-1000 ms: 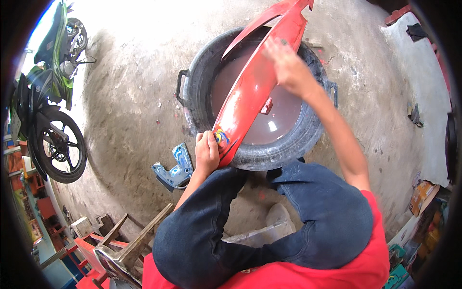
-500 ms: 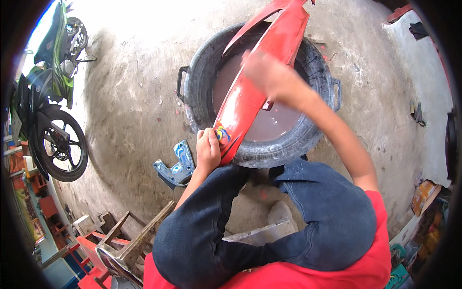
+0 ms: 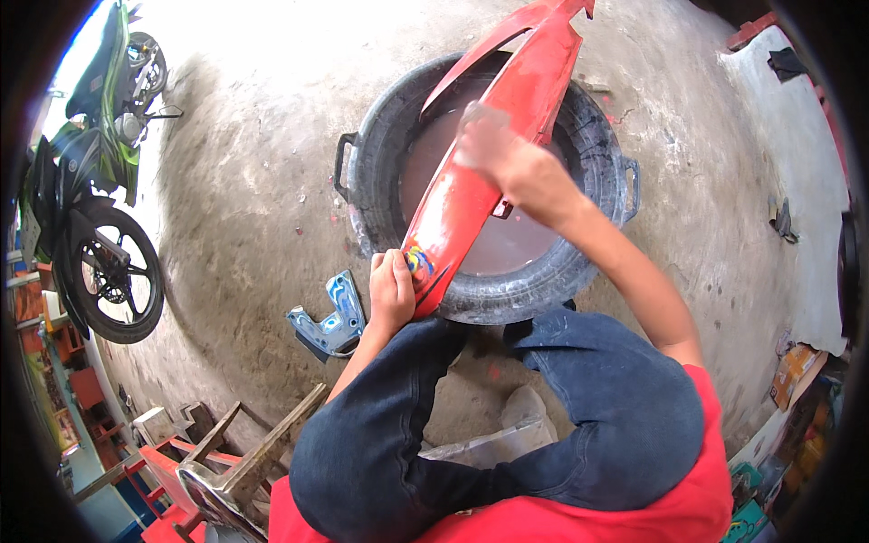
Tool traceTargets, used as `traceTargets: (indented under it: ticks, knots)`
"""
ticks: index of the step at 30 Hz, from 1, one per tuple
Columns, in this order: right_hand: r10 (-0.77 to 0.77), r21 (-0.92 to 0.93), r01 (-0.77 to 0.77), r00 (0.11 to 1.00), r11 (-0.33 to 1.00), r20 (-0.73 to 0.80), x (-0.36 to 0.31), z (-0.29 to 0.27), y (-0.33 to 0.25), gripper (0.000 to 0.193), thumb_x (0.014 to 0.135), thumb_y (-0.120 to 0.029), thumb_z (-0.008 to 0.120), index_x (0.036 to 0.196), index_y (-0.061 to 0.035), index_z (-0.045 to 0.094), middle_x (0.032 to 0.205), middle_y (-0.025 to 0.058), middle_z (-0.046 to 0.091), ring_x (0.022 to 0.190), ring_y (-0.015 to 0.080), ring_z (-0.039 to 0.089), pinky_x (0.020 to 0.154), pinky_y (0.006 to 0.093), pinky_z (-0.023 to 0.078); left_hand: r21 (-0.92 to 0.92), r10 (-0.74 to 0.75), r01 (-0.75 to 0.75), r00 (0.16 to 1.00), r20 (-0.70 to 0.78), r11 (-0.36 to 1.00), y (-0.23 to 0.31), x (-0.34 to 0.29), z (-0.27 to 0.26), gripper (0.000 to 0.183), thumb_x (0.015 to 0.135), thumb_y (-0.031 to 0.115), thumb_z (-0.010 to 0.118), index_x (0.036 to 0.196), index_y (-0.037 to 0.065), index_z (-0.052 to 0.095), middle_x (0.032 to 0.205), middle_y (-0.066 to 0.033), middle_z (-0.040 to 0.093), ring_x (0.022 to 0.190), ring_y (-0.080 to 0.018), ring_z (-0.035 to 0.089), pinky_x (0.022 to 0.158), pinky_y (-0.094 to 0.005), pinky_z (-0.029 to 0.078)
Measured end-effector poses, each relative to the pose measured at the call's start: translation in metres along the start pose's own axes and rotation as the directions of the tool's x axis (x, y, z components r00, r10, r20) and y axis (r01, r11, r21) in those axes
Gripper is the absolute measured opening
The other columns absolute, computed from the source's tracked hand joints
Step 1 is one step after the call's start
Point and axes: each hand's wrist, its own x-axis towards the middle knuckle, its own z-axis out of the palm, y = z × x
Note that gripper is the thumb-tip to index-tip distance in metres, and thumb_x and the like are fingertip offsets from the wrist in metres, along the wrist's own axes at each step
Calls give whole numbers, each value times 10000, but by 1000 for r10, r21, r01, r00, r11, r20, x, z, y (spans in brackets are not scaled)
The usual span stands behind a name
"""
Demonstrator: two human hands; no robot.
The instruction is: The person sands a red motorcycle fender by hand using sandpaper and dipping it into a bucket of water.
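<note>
The red motorcycle body panel (image 3: 450, 206) is positioned diagonally over the black rubber tub (image 3: 534, 297). Its lower end lies at the near-left rim, close to the person's left knee; its upper end extends beyond the far rim. Whether the panel bears on the rim cannot be determined. A narrow curved arm branches from the panel's upper left side. A small bracket (image 3: 502, 209) projects from the right edge. A multicolored decal (image 3: 418, 261) is located near the lower end.

Left grip (image 3: 393, 288): clenched around the left edge of the panel at its lower end, beside the decal, with the fingers laid over the edge.

Right grip (image 3: 511, 163): placed over the middle section of the panel, with the forearm entering from the lower right. The fingers are blurred; whether they grasp an item or lie flat on the surface cannot be told.

The tub stands on the concrete floor (image 3: 244, 217) directly in front of the person's knees. It has one left handle (image 3: 341, 166) and one right handle (image 3: 632, 188), and contains cloudy brownish liquid (image 3: 511, 246).

A blue and white plastic part (image 3: 339, 312) lies on the floor to the left of the left forearm. A green and black motorcycle (image 3: 107, 244) stands at far left. A wooden stool (image 3: 276, 443) is located at lower left, near a red chair (image 3: 167, 480).
</note>
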Motion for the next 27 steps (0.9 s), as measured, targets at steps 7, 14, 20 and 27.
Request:
traceTargets:
  ticks: [7,14,20,27]
  knots:
    - [94,31,-92,992,995,-87,3,-9,38,391,942,-77,525,1303,4,652,1322,226,676,1249,325,655,1119,417,496,-6,7,-7,1000,-5,1000,2,0,3,343,1097,186,378,828,23,516,772,-182,530,771,-385,489,756,-482,406]
    - [130,-55,-138,983,989,-127,5,-19,60,371,915,-102,584,1267,-29,677,1275,193,708,1247,281,668,1124,404,500,11,23,-23,1000,-1,1000,0,3,6,343,1100,176,371,831,20,517,771,-176,530,764,-385,492,754,-481,406]
    - [32,141,-41,997,989,66,2,-19,14,432,952,-17,516,1370,-15,622,1393,229,632,1330,339,600,1173,414,457,32,14,-14,1000,0,999,-2,-2,-3,332,1097,167,370,833,25,512,779,-179,533,767,-390,494,761,-488,405]
    - [-165,55,168,985,984,-55,-18,1,-42,296,944,-75,514,1182,-53,689,1235,130,726,1179,261,696,1059,379,544,6,28,-28,1000,-9,1000,1,2,1,320,1090,166,377,838,23,512,765,-183,530,759,-399,489,754,-494,403]
